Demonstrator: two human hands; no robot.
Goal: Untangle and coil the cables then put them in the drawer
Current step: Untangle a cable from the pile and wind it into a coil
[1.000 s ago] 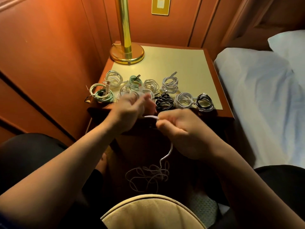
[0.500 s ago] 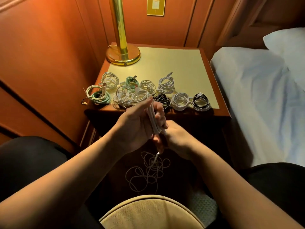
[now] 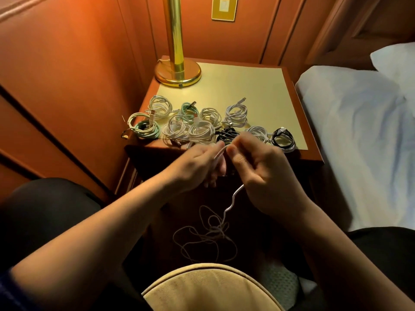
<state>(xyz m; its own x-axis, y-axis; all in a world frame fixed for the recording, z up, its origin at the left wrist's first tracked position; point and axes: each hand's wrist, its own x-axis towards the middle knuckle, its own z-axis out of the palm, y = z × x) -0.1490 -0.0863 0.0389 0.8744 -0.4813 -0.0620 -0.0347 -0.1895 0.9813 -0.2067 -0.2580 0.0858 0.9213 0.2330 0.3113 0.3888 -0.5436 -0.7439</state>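
Head view: no legible writing. Left hand and right hand, both curled, pinch a white cable before the table; its tangle hangs below. Coiled cables line the table's near edge.

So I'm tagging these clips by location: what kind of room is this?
Most likely a bedroom, perhaps a hotel room. A bed with white sheets stands right beside a wooden nightstand, which carries a brass lamp and coiled cables, against wood-panelled walls.
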